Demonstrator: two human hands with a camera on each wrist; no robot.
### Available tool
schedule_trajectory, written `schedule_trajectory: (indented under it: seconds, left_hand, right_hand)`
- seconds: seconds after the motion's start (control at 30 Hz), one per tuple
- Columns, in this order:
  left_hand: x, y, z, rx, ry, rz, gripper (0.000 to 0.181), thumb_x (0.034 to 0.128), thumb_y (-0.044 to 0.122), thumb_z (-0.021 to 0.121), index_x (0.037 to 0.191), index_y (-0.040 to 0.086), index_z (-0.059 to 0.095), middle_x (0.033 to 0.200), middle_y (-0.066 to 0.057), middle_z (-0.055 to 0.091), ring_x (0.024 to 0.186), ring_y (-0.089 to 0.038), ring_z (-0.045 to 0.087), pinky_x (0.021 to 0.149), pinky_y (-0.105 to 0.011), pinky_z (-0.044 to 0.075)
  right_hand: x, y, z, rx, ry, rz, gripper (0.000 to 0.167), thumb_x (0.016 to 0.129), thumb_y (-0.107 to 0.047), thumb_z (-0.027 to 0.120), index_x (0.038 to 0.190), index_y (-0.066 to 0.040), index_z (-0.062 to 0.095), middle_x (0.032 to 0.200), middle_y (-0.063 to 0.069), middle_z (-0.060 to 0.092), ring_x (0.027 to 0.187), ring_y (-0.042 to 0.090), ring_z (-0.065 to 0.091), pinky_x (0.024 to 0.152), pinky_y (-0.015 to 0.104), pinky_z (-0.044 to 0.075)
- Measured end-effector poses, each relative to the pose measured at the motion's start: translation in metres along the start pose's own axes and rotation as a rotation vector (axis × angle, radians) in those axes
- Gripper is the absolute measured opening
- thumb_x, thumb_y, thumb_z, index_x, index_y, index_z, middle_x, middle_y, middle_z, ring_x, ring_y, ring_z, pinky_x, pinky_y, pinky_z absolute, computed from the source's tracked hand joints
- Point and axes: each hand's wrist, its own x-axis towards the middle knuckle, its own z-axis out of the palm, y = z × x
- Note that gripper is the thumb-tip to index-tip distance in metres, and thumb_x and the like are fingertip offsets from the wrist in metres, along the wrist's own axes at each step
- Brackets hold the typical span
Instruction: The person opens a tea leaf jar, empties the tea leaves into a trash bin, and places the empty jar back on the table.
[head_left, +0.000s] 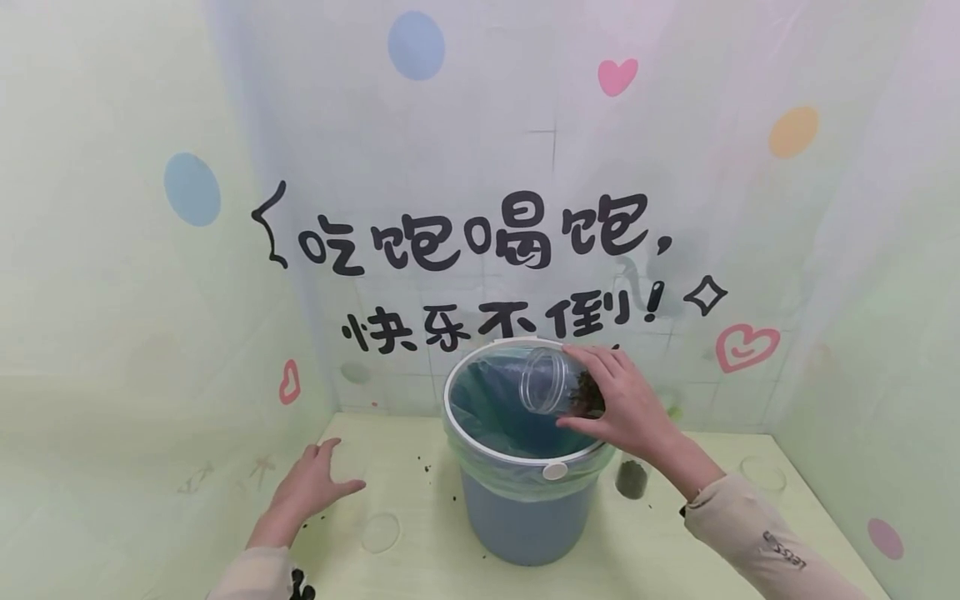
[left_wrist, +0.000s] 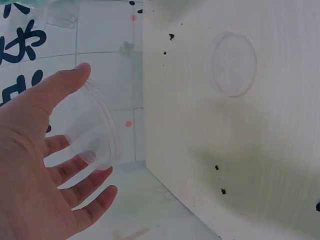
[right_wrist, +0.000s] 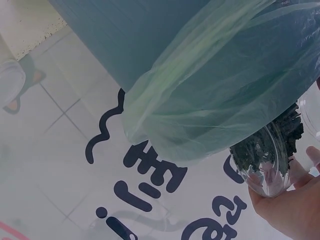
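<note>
My right hand [head_left: 626, 408] grips a clear jar [head_left: 546, 382] over the lined bucket [head_left: 517, 525], tilted with its mouth toward the left. Dark crumbly material [head_left: 587, 395] lies at the jar's base end. The right wrist view has the jar [right_wrist: 264, 162] in the fingers of that hand [right_wrist: 295, 212], beside the green liner bag [right_wrist: 200, 105]. Left of the bucket, my left hand [head_left: 311, 482] is above the table. In the left wrist view, a clear, round-rimmed plastic piece [left_wrist: 92, 125] is held between the thumb and fingers of this hand [left_wrist: 37, 145].
A clear round disc [head_left: 382, 532] lies on the table [head_left: 420, 575] left of the bucket, and another [head_left: 762, 473] at the right. A second clear jar with dark contents [head_left: 632, 478] stands right of the bucket. Dark crumbs are scattered at the left. Printed sheets surround the table.
</note>
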Motion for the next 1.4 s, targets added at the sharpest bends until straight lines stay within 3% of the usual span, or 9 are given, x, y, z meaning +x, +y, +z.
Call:
schedule_trajectory:
  seconds: [0.17, 0.3, 0.63, 1.0, 1.4]
  left_hand:
    - [-0.005, -0.014, 0.010, 0.013, -0.036, -0.028, 0.099, 0.0726, 0.045, 0.085, 0.143, -0.008, 0.039, 0.132, -0.041, 0.044, 0.111, -0.058, 0.054, 0.079, -0.062, 0.054]
    - [-0.009, -0.022, 0.018, 0.038, -0.068, -0.057, 0.097, 0.0699, 0.035, 0.088, 0.142, -0.008, 0.040, 0.132, -0.041, 0.044, 0.111, -0.062, 0.051, 0.080, -0.065, 0.053]
    - [-0.022, -0.027, 0.034, 0.070, -0.178, -0.114, 0.092, 0.0645, 0.021, 0.089, 0.138, -0.009, 0.043, 0.131, -0.038, 0.045, 0.108, -0.056, 0.052, 0.080, -0.067, 0.052]
    - [-0.028, -0.030, 0.054, 0.053, -0.211, -0.153, 0.094, 0.0618, 0.022, 0.091, 0.137, -0.010, 0.045, 0.129, -0.039, 0.047, 0.109, -0.058, 0.051, 0.084, -0.070, 0.049]
    - [-0.036, -0.036, 0.069, 0.031, -0.214, -0.129, 0.091, 0.0595, 0.020, 0.091, 0.133, -0.010, 0.048, 0.120, -0.035, 0.052, 0.102, -0.052, 0.056, 0.082, -0.070, 0.050]
  right_hand:
    - [-0.001, 0.001, 0.001, -0.007, 0.000, 0.004, 0.097, 0.066, -0.046, 0.091, 0.147, -0.016, 0.045, 0.138, 0.007, 0.056, 0.115, 0.026, 0.051, 0.095, 0.048, 0.051]
    - [-0.001, 0.002, 0.002, -0.006, 0.001, 0.003, 0.098, 0.066, -0.046, 0.091, 0.147, -0.016, 0.045, 0.138, 0.007, 0.056, 0.115, 0.026, 0.051, 0.095, 0.048, 0.051]
    - [-0.001, 0.002, 0.001, -0.001, 0.000, 0.009, 0.098, 0.066, -0.045, 0.091, 0.147, -0.017, 0.045, 0.137, 0.008, 0.056, 0.113, 0.025, 0.051, 0.093, 0.047, 0.052]
    - [-0.001, 0.003, 0.002, 0.001, 0.003, 0.007, 0.097, 0.066, -0.045, 0.091, 0.147, -0.016, 0.045, 0.137, 0.008, 0.056, 0.115, 0.026, 0.051, 0.095, 0.048, 0.051]
    - [-0.002, 0.004, 0.001, 0.006, 0.005, 0.011, 0.097, 0.066, -0.044, 0.091, 0.147, -0.016, 0.045, 0.137, 0.007, 0.056, 0.116, 0.025, 0.051, 0.096, 0.048, 0.051]
